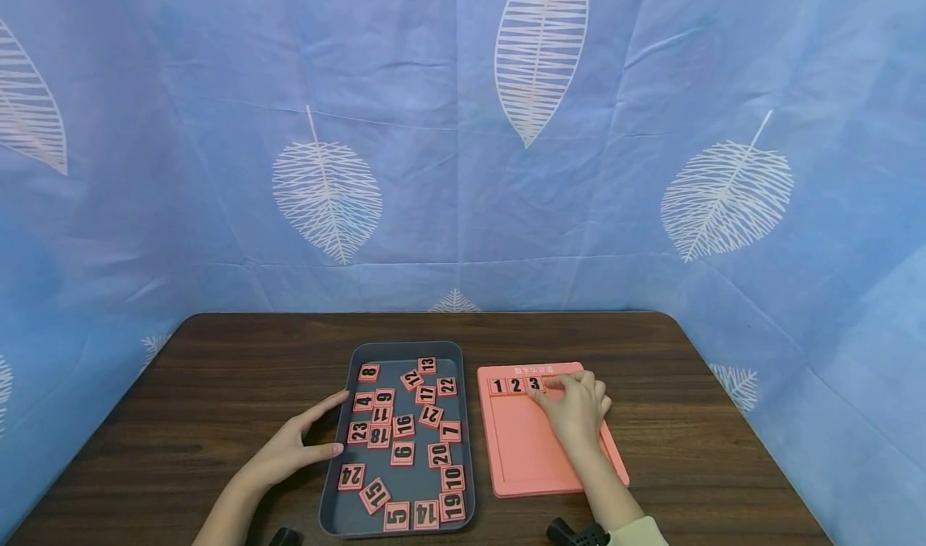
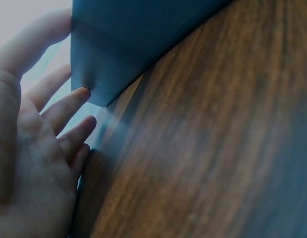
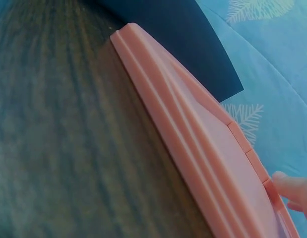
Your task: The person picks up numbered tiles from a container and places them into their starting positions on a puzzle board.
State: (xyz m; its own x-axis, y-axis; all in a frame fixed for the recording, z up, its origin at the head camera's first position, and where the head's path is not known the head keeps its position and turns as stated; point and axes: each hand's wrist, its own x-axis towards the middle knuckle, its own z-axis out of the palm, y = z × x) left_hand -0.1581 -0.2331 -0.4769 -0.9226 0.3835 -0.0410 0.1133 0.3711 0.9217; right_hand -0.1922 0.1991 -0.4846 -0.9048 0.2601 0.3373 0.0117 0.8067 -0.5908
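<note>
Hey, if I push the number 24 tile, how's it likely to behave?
The 24 tile lies flat, so it should slide rather than roll. Its straight edges suggest it's stiff. The raised wall of the gray tray would probably stop it.

A blue cloth (image 1: pixel 419 128) with white leaves (image 1: pixel 327 196) hangs behind and beside the tabletop (image 1: pixel 680 425). The tabletop is dark brown with streaky grain.
</note>
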